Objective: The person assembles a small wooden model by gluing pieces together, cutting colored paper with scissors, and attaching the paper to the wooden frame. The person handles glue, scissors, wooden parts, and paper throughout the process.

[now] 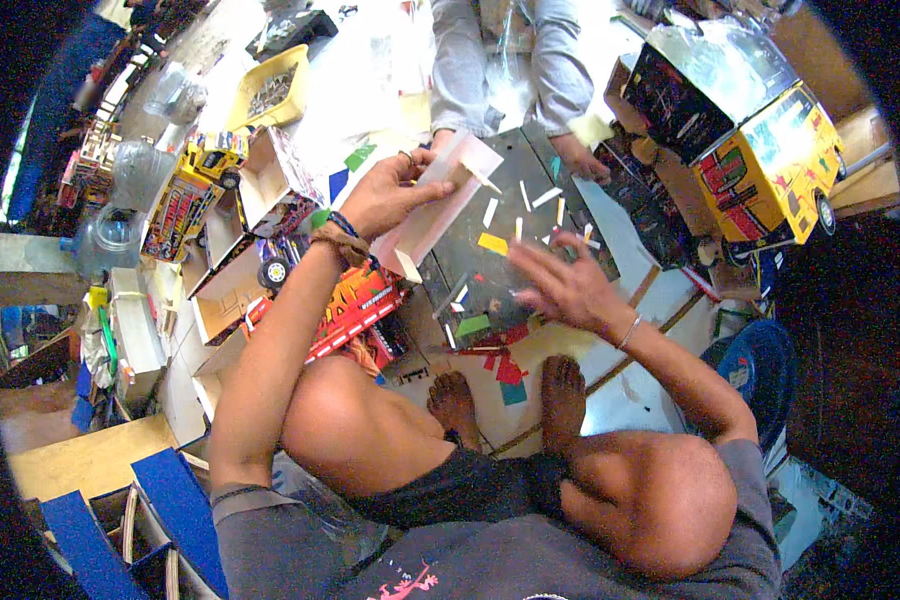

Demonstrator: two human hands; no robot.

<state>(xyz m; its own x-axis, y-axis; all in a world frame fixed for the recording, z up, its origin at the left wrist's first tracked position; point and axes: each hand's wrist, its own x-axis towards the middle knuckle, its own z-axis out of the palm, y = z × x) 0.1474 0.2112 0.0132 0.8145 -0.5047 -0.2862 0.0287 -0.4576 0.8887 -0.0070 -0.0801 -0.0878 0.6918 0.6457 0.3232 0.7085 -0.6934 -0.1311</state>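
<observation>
My left hand (395,190) pinches a long pale pink and white strip piece (440,205) near its upper part, thumb on its face. The piece slants over the left side of a dark flat board (480,280). Small light sticks jut from its two ends. Above the board's right part hovers my right hand (570,285), its fingers stretched out, slightly blurred, with nothing visible in them. Below and around it lie several small white strips (545,197), a yellow scrap (492,243) and a green scrap (473,326).
A red toy truck (355,315) stands by my left knee. Yellow toy trucks (185,195) and open box bodies are at the left. A large yellow model truck (770,170) stands at the right. Across the board, another person's legs (460,70) and hand (580,158) show.
</observation>
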